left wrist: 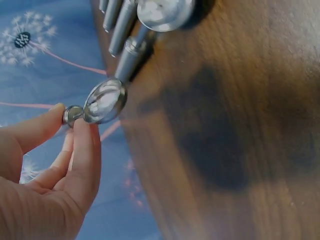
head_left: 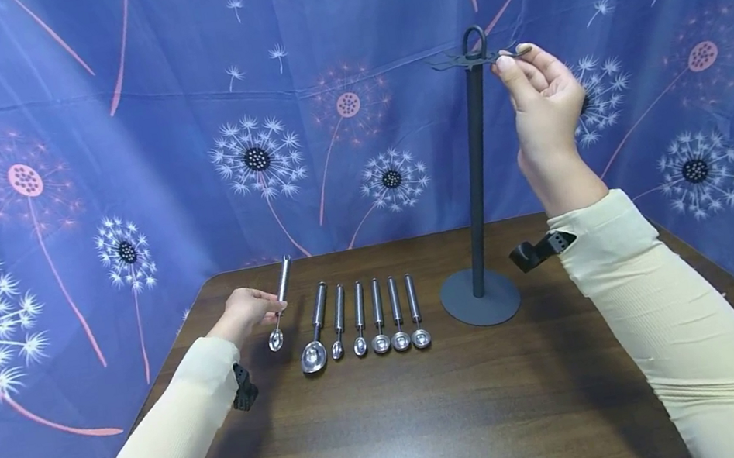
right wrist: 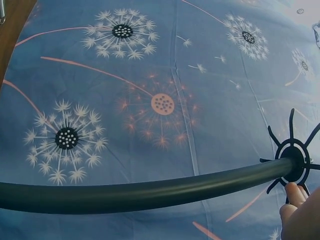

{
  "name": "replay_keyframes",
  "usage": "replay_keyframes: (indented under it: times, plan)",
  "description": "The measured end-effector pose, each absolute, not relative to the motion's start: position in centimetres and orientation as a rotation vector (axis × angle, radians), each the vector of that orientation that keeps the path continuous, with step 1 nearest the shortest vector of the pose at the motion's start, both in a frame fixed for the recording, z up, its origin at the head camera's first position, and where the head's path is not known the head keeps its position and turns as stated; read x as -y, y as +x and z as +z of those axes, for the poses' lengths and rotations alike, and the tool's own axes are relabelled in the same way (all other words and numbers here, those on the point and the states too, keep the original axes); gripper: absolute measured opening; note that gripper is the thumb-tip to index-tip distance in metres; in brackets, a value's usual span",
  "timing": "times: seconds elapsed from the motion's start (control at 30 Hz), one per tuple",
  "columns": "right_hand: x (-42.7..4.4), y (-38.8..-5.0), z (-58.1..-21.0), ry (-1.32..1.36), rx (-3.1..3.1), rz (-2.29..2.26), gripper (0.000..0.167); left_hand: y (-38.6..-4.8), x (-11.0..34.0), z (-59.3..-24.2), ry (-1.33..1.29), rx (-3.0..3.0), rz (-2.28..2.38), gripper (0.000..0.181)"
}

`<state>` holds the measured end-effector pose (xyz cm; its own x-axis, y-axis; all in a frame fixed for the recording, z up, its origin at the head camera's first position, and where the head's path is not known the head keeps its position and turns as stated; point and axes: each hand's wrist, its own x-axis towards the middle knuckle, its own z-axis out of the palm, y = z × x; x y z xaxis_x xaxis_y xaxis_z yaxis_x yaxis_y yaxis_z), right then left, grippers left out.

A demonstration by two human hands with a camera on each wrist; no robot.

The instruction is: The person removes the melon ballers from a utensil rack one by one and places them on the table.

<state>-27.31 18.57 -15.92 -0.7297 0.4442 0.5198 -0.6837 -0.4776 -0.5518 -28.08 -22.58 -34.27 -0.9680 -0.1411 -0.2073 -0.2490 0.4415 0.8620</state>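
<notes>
My left hand (head_left: 246, 308) pinches a small shiny metal scoop (head_left: 276, 339) by its tubular handle, bowl downward, at the left of the table. In the left wrist view the scoop's round bowl (left wrist: 105, 101) lies just beyond the fingertips. High on the right, my right hand (head_left: 546, 98) pinches one of the hooks on the top of a black hook stand (head_left: 475, 182). The right wrist view shows the stand's hooked ring (right wrist: 294, 165) with the fingers at its lower side; the fingers partly hide the gripped hook.
Several similar metal scoops lie in a row, handles away from me, including a larger scoop (head_left: 314, 356) at the row's left end. The stand's round base (head_left: 458, 302) rests right of them on the wooden table (head_left: 367, 432). A blue dandelion-print cloth (head_left: 170, 131) hangs behind.
</notes>
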Motion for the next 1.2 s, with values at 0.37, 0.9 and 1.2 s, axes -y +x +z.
replay_keyframes:
  times: [0.37,0.9,1.2]
  plan:
    - [-18.4,-27.0,-15.5,0.409,1.013,2.203,0.025,-28.6,23.1,-36.8,-0.448,-2.513,1.535,0.029]
    - [-18.2,-27.1,-15.6,0.379,1.033,2.191,0.022,-29.8,23.0,-39.1,-0.541,-2.533,1.361,0.027]
    - [-18.5,-27.2,-15.8,0.374,1.052,2.191,0.025,-30.2,22.8,-39.4,-0.499,-2.570,1.336,0.033]
